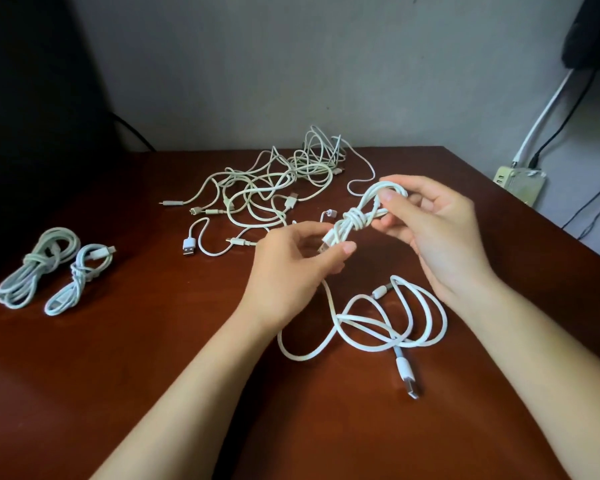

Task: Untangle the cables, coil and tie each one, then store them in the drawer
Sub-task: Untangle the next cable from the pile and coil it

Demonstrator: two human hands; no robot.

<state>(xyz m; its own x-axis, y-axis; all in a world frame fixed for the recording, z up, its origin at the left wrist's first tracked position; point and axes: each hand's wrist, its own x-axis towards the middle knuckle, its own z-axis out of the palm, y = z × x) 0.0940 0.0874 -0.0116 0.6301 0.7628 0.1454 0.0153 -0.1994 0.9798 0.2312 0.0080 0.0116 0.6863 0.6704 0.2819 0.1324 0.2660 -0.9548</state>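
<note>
Entry, head view, remote station.

**In hand:** a white knotted cable bundle (352,220) is held in the air above the dark red-brown wooden counter (153,358), between both hands. The left hand (291,271) pinches its lower end, with the fingers (347,247) curled in against the strands. The right hand (437,230) pinches the upper loop, fingers (387,195) closed on it. The wrap around the middle looks formed. I judge the step in hand to be the tightening of this tie.

**Done, as far as I can see:** two coils are tied and set aside at the left of the counter, a larger pale tied coil (37,268) and, just beside it, a smaller white tied coil (80,278).

**Left to do:**
- A tangled heap of thin white cables (274,181) lies at the far middle of the counter and is not sorted. I cannot count the cables in it.
- A short white USB cable (201,240) lies near the heap's front edge.
- A loose thick white cable (378,323) lies in open loops below the hands, uncoiled, with its plug toward me. One strand runs up behind the left hand. I cannot tell whether it belongs to the held bundle.

**Storage:** the drawer is not in view, and nothing I see has been stored.

**Estimate:** less than half complete.
</note>
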